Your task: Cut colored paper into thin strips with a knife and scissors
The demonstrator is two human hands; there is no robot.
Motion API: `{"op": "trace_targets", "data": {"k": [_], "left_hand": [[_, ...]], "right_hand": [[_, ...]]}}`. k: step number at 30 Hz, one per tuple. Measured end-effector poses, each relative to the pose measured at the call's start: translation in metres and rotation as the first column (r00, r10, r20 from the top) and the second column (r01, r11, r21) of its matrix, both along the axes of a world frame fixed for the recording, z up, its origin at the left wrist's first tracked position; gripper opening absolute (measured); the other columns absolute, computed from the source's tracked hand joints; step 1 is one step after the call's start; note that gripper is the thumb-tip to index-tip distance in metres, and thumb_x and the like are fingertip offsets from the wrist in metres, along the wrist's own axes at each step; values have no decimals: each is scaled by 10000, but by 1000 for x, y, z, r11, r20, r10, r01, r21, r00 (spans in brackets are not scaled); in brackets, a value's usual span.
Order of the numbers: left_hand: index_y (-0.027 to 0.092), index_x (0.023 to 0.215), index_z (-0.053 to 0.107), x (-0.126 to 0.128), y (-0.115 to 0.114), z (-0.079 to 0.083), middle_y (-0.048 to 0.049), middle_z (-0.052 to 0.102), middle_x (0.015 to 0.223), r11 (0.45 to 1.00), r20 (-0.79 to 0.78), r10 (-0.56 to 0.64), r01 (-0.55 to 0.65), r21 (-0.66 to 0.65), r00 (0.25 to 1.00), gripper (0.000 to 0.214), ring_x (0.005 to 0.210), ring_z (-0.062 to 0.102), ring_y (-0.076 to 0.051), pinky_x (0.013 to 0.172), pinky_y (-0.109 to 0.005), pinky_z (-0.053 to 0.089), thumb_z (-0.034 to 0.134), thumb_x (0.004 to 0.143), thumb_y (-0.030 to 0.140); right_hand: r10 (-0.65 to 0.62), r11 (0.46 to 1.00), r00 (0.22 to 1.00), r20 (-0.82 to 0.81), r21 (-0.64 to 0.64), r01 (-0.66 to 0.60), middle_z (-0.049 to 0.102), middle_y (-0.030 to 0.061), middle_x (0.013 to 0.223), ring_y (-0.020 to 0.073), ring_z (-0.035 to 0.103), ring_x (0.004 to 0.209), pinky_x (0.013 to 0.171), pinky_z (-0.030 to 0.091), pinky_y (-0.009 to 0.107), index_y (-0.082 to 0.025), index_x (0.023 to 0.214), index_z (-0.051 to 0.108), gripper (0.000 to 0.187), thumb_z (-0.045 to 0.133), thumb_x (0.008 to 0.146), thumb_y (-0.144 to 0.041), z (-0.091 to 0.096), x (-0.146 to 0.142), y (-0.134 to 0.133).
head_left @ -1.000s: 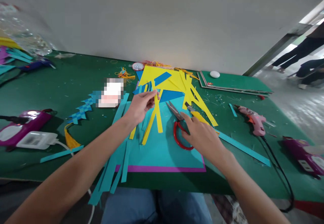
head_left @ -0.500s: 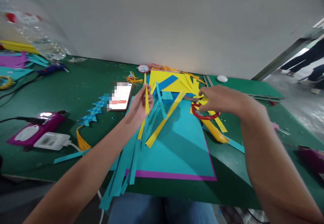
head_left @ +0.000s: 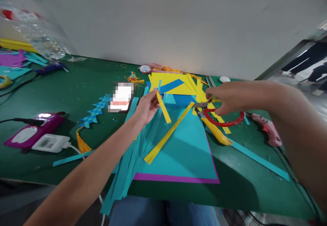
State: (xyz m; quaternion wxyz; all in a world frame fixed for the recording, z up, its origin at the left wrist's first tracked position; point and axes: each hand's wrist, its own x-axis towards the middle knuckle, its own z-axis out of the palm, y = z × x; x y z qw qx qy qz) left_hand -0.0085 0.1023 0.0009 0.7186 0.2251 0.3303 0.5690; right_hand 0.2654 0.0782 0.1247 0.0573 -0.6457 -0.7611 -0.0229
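My left hand [head_left: 148, 107] pinches a short yellow paper strip [head_left: 164, 108] that slants down to the right. The tip of a light blue strip [head_left: 159, 84] sticks up just behind those fingers. Over to the right, my right hand [head_left: 230, 98] grips scissors with red handles [head_left: 226, 119]; their blades point left, above the yellow utility knife [head_left: 216, 132]. Between my hands a folded yellow strip [head_left: 170, 132] lies across the light blue sheet [head_left: 184, 154]. Several long blue strips [head_left: 125, 168] lie under my left forearm and hang past the table edge.
A phone [head_left: 121, 96], a woven blue paper piece [head_left: 94, 112] and a purple power bank [head_left: 35, 132] are on the left. At the back are yellow sheets [head_left: 168, 78] and a round tin [head_left: 145, 69]. A pink glue gun [head_left: 267, 129] with its cord sits at right.
My right hand and the scissors have moved right, uncovering the pink glue gun. My left hand has shifted slightly right and down, and its yellow strip now tilts rightward.
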Motion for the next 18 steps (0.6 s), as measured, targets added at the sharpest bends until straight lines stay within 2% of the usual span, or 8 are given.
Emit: {"op": "trace_targets", "data": {"k": [1, 3, 6, 9, 11, 13, 16, 18], "left_hand": [[120, 757, 649, 2, -3, 0, -13, 651, 617, 999, -24, -51, 51, 9, 998, 196, 551, 624, -86, 540, -172, 496, 698, 874, 269], [118, 776, 658, 6, -8, -2, -77, 715, 742, 984, -91, -171, 174, 27, 981, 195, 733, 697, -163, 692, -263, 551, 707, 864, 285], [150, 838, 667, 9, -12, -5, -110, 748, 976, 943, -267, -293, 324, 81, 918, 188, 1022, 682, -216, 937, -371, 499, 686, 879, 332], [167, 863, 691, 9, -14, -7, -114, 746, 1047, 916, -399, -305, 381, 124, 865, 209, 1132, 640, -222, 1044, -386, 420, 651, 900, 369], [167, 844, 710, 11, -16, -7, -122, 753, 1031, 906, -467, -306, 404, 123, 829, 209, 1161, 625, -230, 1053, -365, 407, 663, 887, 366], [170, 803, 722, 13, -18, -8, -123, 759, 1020, 905, -515, -300, 411, 113, 803, 186, 1189, 609, -245, 1047, -347, 406, 697, 858, 346], [178, 753, 724, 17, -21, -9, -114, 760, 1020, 907, -539, -282, 404, 120, 794, 159, 1188, 606, -253, 1009, -324, 426, 731, 827, 319], [174, 755, 723, 19, -22, -9, -112, 759, 997, 911, -533, -264, 390, 137, 804, 162, 1129, 638, -237, 967, -304, 453, 724, 834, 316]], "right_hand": [[8, 999, 1000, 20, -31, -7, 601, 67, 783, 217, 552, 672, 573, 318, 331, -249, 943, 586, 324, 685, 730, -472, 0, -3, -4], [38, 985, 992, 120, -174, -17, 598, 48, 759, 204, 541, 633, 558, 304, 327, -256, 922, 585, 330, 746, 664, -384, 0, -7, -10], [102, 936, 940, 324, -352, 20, 606, 35, 764, 212, 542, 620, 538, 287, 323, -267, 973, 579, 442, 785, 585, -311, -2, -9, -18], [187, 957, 885, 426, -284, -65, 602, 41, 764, 246, 561, 657, 535, 282, 329, -261, 1012, 548, 440, 746, 635, -370, -9, -1, -32], [235, 964, 852, 468, -225, -142, 580, 35, 707, 257, 559, 655, 546, 286, 343, -255, 938, 536, 379, 742, 644, -375, -12, 8, -43], [240, 965, 852, 466, -207, -158, 566, 30, 660, 251, 549, 631, 552, 294, 351, -264, 854, 522, 335, 754, 649, -390, -9, 18, -51], [129, 980, 913, 387, -189, -59, 569, 30, 609, 212, 494, 516, 515, 262, 345, -284, 850, 563, 320, 760, 666, -457, 2, 30, -49], [-37, 994, 959, 281, -85, 63, 573, 30, 573, 205, 476, 485, 518, 264, 339, -283, 858, 616, 346, 788, 621, -467, 4, 30, -36]]}}
